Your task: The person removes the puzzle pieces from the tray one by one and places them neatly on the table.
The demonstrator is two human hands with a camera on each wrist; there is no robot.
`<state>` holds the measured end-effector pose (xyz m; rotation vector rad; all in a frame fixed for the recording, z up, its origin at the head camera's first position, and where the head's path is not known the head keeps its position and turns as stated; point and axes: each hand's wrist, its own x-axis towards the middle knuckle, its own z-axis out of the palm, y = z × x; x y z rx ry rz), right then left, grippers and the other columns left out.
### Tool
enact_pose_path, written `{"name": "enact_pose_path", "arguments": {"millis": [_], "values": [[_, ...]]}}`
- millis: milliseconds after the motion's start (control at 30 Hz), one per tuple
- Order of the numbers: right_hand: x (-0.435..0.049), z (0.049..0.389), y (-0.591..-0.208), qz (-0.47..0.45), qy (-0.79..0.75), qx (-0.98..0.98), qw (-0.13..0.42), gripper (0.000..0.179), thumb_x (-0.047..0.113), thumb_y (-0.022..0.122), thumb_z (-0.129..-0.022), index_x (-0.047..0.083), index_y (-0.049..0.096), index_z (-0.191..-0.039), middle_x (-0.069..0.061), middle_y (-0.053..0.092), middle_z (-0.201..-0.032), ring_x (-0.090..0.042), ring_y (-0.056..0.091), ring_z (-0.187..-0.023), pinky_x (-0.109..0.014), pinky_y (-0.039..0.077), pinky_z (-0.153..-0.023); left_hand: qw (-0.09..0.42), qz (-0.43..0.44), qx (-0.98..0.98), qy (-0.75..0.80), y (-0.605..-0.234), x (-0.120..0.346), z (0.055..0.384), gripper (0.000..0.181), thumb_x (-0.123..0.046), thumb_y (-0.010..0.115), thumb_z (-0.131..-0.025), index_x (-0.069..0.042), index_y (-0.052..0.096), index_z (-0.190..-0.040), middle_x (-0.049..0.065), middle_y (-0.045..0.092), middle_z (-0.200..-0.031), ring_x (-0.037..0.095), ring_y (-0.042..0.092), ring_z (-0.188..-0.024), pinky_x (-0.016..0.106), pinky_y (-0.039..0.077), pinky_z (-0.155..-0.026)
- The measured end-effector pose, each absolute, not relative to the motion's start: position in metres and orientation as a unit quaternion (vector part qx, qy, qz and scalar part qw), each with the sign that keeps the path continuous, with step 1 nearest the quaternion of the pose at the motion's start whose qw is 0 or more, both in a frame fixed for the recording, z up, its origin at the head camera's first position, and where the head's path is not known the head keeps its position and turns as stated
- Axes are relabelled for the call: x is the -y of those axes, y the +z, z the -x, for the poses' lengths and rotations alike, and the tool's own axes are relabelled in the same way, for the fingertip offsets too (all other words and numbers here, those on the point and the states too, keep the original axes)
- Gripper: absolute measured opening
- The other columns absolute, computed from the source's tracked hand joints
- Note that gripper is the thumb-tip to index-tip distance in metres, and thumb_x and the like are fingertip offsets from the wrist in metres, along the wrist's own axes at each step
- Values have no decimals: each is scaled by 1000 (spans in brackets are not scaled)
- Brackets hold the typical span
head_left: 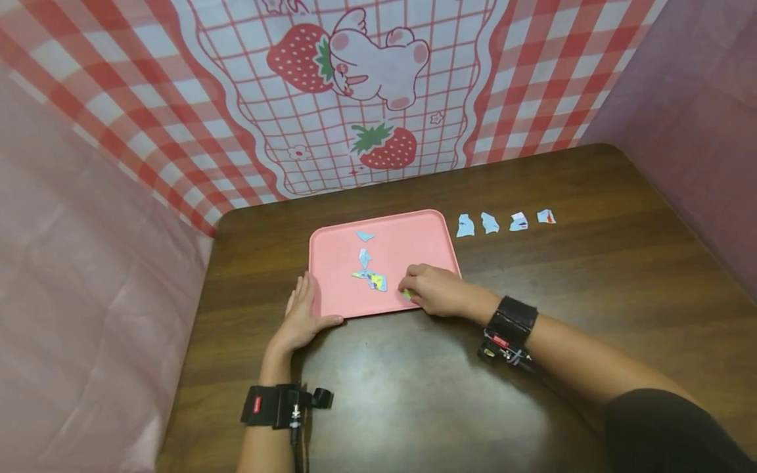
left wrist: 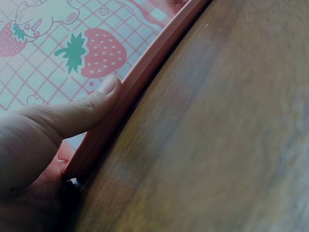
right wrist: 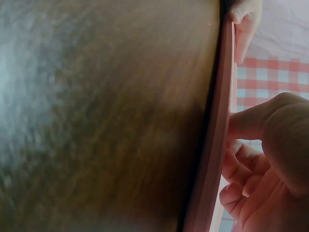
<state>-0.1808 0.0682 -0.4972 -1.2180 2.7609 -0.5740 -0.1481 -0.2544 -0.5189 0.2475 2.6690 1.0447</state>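
A pink tray (head_left: 408, 242) lies on the wooden table. My left hand (head_left: 301, 315) rests at its front left corner, fingers along the left side and the thumb straight along the front rim, also visible in the left wrist view. Over the right front part of the tray, my right hand (head_left: 436, 290) pinches a small yellow-green paper piece (head_left: 407, 294), mostly hidden by the fingers. To its left lies a cluster of yellow and blue paper pieces (head_left: 377, 282). Behind that are a pale blue piece (head_left: 365, 257) and another blue piece (head_left: 365, 236).
Several irregular paper pieces lie in a row right of the tray, among them a light blue piece (head_left: 465, 225) and a piece with red (head_left: 547, 217). A checked strawberry-print cloth (head_left: 384, 79) hangs behind the wooden table (head_left: 402, 387). Pink cloth (head_left: 77, 276) hangs at the left.
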Motion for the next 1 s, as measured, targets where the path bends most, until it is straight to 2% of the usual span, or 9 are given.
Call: {"name": "enact_pose_path", "arguments": {"millis": [233,467,700,1000], "values": [[-66,182,-501,372,-189,-908,51,24,4,72,-86,8,76,-110,-4,62,-97,-20,61,-89,-36,53,-79,132,-86,-921,356,-519,255,148,123,-43,81,-84,7,-4,-157,24,-9,-165,35,-12,-153,52,-5,-121],[-68,182,-503,370,-222,-902,37,19,2,75,-84,7,76,-102,-3,61,-93,-20,61,-87,-38,52,-83,130,-88,-922,355,-520,255,148,123,-43,81,-84,6,-4,-158,23,-9,-166,34,-13,-153,51,-6,-121],[-73,180,-496,348,-262,-900,25,13,0,70,-88,4,76,-99,-4,71,-94,-21,65,-89,-41,52,-85,131,-91,-922,353,-522,255,149,123,-45,80,-84,6,-4,-158,24,-10,-165,35,-13,-152,51,-6,-121],[-84,185,-492,241,-351,-904,-29,9,3,72,-88,4,76,-96,-2,70,-82,-16,63,-76,-36,52,-71,131,-89,-922,352,-524,255,149,123,-46,79,-84,4,-5,-158,23,-10,-165,33,-13,-153,49,-7,-121]]}}
